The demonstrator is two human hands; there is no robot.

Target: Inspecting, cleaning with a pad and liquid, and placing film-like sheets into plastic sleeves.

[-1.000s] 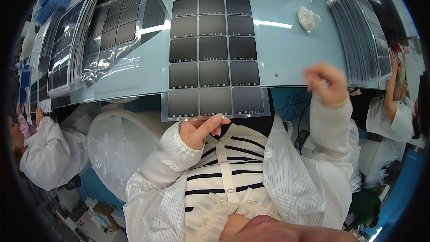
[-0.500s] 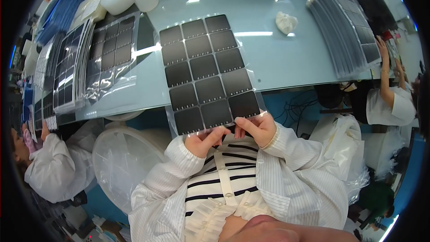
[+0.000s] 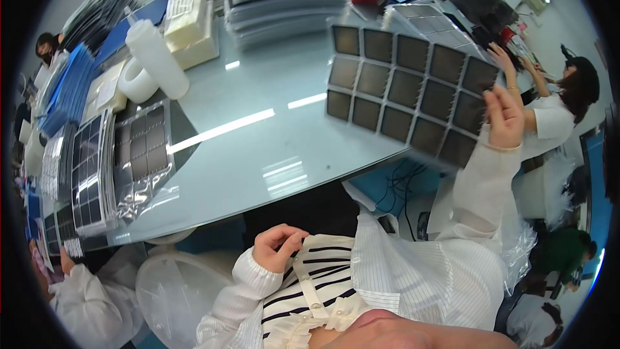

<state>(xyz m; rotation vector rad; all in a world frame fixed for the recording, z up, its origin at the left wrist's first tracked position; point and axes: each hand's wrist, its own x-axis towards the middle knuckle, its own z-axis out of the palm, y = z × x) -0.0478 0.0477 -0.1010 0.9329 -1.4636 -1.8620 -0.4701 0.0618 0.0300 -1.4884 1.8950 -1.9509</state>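
Observation:
My right hand (image 3: 504, 116) pinches one end of a clear plastic sheet with a grid of dark square panels (image 3: 403, 87). The sheet is held out to the right, tilted above the table's near edge. Behind it, partly covered, lies a stack of similar sheets (image 3: 429, 18). Close to my striped top, my left hand (image 3: 278, 247) is closed with its fingers curled, and nothing shows in it.
On the glass-topped table (image 3: 258, 148) stand a white squeeze bottle (image 3: 155, 55), a white roll (image 3: 137, 81) and a tall stack of sheets (image 3: 290, 0). More panelled sheets (image 3: 143, 145) lie at left. A co-worker (image 3: 555, 103) works at right; a translucent bin (image 3: 177, 291) stands below.
My left hand has let go of the sheet and drawn back to my body. My right hand has swung the sheet away to the right and turned it sideways. The view has shifted.

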